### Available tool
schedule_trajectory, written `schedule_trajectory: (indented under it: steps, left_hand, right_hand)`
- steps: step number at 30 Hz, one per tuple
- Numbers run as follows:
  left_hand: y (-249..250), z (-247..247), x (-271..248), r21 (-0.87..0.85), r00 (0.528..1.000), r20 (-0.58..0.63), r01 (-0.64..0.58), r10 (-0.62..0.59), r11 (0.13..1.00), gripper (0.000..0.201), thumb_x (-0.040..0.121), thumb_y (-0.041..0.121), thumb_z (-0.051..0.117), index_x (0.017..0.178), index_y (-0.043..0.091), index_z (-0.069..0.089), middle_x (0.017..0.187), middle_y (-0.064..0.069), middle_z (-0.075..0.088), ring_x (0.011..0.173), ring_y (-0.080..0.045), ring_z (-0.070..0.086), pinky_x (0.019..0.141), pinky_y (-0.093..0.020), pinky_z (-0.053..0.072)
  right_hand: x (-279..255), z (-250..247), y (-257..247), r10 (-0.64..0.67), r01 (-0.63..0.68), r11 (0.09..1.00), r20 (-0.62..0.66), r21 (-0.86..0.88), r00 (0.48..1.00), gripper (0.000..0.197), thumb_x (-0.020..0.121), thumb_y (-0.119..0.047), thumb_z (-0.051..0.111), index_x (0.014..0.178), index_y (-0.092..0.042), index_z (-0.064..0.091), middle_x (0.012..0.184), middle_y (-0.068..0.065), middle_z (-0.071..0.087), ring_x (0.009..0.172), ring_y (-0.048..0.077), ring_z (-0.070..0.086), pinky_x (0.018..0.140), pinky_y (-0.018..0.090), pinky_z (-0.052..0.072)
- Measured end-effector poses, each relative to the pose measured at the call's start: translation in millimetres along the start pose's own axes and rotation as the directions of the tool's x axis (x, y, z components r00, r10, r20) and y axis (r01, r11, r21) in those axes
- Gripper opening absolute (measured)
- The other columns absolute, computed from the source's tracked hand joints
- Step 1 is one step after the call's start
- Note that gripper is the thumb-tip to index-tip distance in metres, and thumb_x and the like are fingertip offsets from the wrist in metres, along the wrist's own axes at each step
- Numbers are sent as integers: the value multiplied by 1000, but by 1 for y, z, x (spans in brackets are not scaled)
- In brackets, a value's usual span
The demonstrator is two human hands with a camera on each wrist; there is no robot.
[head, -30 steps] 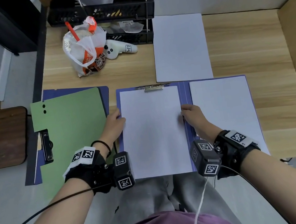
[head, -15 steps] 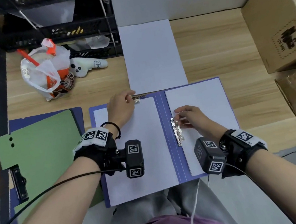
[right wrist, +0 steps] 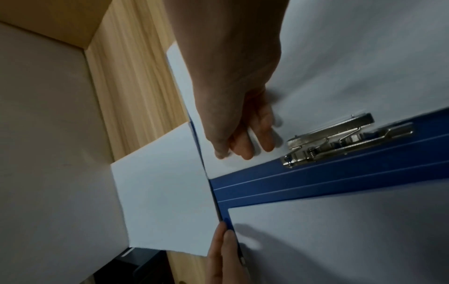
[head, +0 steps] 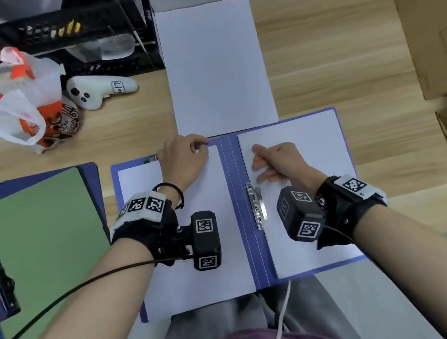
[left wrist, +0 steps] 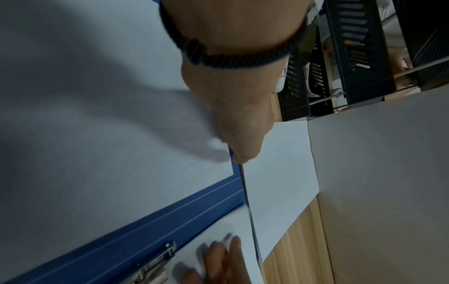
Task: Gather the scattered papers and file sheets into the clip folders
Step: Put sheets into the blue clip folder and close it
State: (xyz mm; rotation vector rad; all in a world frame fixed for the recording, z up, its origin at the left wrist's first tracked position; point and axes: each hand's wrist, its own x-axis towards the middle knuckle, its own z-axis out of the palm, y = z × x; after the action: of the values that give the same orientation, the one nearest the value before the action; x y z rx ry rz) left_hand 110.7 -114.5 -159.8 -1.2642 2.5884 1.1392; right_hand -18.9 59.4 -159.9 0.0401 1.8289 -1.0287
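A blue clip folder lies open at the desk's front edge, a white sheet on its left half and another on its right half. My left hand curls over the folder's top edge near the spine; the right wrist view shows its fingers pinching that blue edge. My right hand lies flat on the right sheet, fingers straight, just above the metal side clip. One loose sheet lies beyond the folder. A green folder rests at left.
A plastic bag with a cup and a white controller sit at back left before black trays. Cardboard boxes line the right side. Bare wood desk shows between the loose sheet and the boxes.
A second ago both hands held the left sheet's sides. The left hand rose to the folder's top edge. The right hand crossed to the right sheet and slid up from beside the clip.
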Motion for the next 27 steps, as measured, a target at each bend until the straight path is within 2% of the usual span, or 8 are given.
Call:
schedule_trajectory:
  steps: [3, 7, 10, 12, 14, 17, 22, 27]
  left_hand:
    - [0, 0, -1, -52, 999, 21, 36, -35, 998, 15, 85, 24, 57, 80, 36, 66, 57, 12, 46, 74, -17, 53, 79, -41, 46]
    - [-2, -19, -8, -365, 992, 17, 121, -123, 923, 8, 90, 20, 59, 86, 22, 66, 66, 7, 50, 67, -10, 47, 71, -27, 42]
    - [-5, -39, -22, -559, 985, -26, 127, -171, 819, 9, 95, 12, 56, 92, 11, 65, 76, 2, 60, 66, 1, 59, 68, -11, 46]
    - [-14, -48, -30, -601, 975, -66, 131, -213, 789, 11, 96, 10, 55, 95, 4, 64, 76, 2, 59, 62, 6, 60, 63, -4, 42]
    - [-32, -52, -33, -620, 956, -106, 152, -274, 770, 14, 95, 13, 57, 95, 3, 66, 81, -2, 61, 68, 2, 56, 62, -3, 39]
    - [-56, -55, -31, -666, 911, -109, 230, -397, 710, 19, 95, 17, 58, 107, 8, 69, 84, 5, 64, 74, -1, 55, 62, -3, 40]
    - [-67, -53, -23, -675, 876, -75, 307, -476, 671, 23, 95, 17, 59, 114, 9, 68, 81, 4, 65, 66, -4, 54, 51, -4, 41]
    - [-81, -48, -17, -580, 853, -143, 339, -503, 741, 18, 88, 17, 66, 104, 16, 75, 97, 6, 71, 86, -2, 61, 77, -9, 47]
  right_hand:
    - [6, 2, 3, 53, -52, 995, -17, 87, 998, 31, 91, -35, 64, 80, -6, 66, 66, 8, 70, 57, 26, 70, 44, 22, 47]
    - [4, 1, -4, 99, -108, 979, 59, 173, 993, 41, 96, -29, 58, 59, -14, 50, 45, -3, 52, 35, 14, 51, 35, 18, 35]
    - [3, 1, -5, 102, -112, 973, 61, 201, 993, 45, 97, -30, 57, 57, -13, 48, 46, -1, 50, 35, 14, 48, 36, 16, 33]
    - [4, 4, -4, 93, -93, 982, 11, 162, 996, 40, 95, -33, 59, 63, -9, 58, 53, 4, 58, 42, 19, 57, 40, 20, 41]
    - [6, 7, -1, 80, -74, 988, -41, 135, 996, 40, 93, -34, 61, 66, -5, 65, 59, 9, 66, 50, 24, 64, 43, 23, 48]
    - [9, 9, 2, 70, -60, 986, -64, 157, 995, 44, 93, -33, 62, 57, -10, 62, 53, 6, 62, 46, 24, 60, 39, 20, 42]
    - [8, 10, 1, 79, -72, 995, -100, 71, 992, 39, 93, -38, 62, 73, -4, 69, 64, 6, 72, 56, 21, 71, 48, 25, 55]
    - [9, 10, 2, 75, -68, 995, -107, 74, 991, 39, 92, -38, 63, 75, -4, 70, 68, 10, 73, 58, 23, 72, 50, 26, 56]
